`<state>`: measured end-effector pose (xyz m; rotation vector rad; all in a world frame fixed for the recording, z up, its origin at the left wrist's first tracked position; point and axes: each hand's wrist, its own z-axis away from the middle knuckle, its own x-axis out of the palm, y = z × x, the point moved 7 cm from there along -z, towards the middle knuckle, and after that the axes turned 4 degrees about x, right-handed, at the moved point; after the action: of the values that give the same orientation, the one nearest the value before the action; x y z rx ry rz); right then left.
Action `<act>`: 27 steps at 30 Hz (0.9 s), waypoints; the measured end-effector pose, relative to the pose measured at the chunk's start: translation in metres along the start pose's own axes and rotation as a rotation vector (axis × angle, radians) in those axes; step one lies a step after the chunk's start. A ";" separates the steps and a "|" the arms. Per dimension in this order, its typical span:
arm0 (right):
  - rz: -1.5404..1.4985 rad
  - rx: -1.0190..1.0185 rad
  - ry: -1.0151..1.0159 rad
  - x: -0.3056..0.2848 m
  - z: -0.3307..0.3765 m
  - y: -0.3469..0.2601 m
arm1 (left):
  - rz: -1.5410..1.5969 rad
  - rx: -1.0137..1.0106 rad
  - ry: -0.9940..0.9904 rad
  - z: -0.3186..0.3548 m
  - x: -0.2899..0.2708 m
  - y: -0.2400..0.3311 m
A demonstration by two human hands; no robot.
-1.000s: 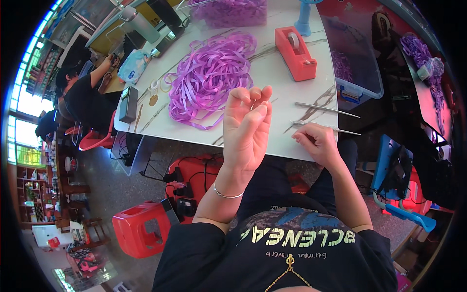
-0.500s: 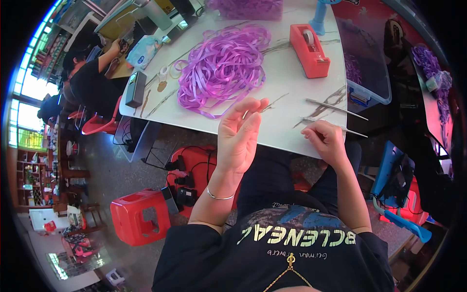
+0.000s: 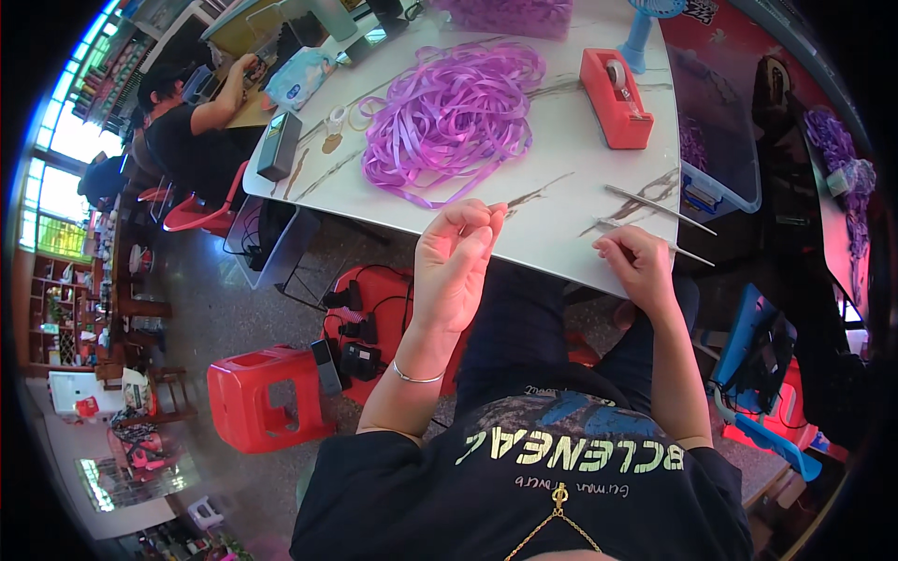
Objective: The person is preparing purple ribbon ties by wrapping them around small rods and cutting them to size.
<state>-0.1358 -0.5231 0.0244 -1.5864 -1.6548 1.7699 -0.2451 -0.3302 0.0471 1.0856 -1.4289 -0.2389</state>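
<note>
My left hand point(image 3: 453, 266) is raised in front of the table's near edge, with fingers curled and thumb tip against the fingertips. Whatever it may pinch is too small to make out. My right hand point(image 3: 639, 269) is closed with curled fingers at the near right edge; its grip is hidden too. Just beyond it, two slim pointed metal tools point(image 3: 659, 208) lie side by side, tips past the table's right edge; my right hand partly covers the nearer one. A loose heap of shiny purple ribbon point(image 3: 449, 122) lies beyond my left hand.
On the white marbled table point(image 3: 552, 220) stand a red tape dispenser point(image 3: 617, 103), a blue fan point(image 3: 639, 37), a grey box point(image 3: 279, 146) and a tissue pack point(image 3: 299, 77). A red stool point(image 3: 267, 397) is at lower left. Another person point(image 3: 192, 126) sits at far left.
The thumb and fingers of my left hand have come together, narrowing the gap between them. My right hand keeps its pose. The table and its things sit slightly further right in view.
</note>
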 end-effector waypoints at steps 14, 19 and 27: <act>-0.006 0.003 -0.006 0.001 0.000 0.002 | -0.464 -0.060 -0.262 0.040 -0.002 -0.030; -0.011 0.003 0.000 0.001 0.001 0.002 | -0.986 0.059 -0.471 0.054 -0.004 -0.032; 0.024 -0.027 0.011 0.000 0.001 -0.002 | -1.460 0.580 -0.410 0.031 -0.013 0.020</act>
<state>-0.1374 -0.5226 0.0257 -1.6308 -1.6682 1.7545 -0.2833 -0.3242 0.0457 2.5419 -0.7580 -1.1671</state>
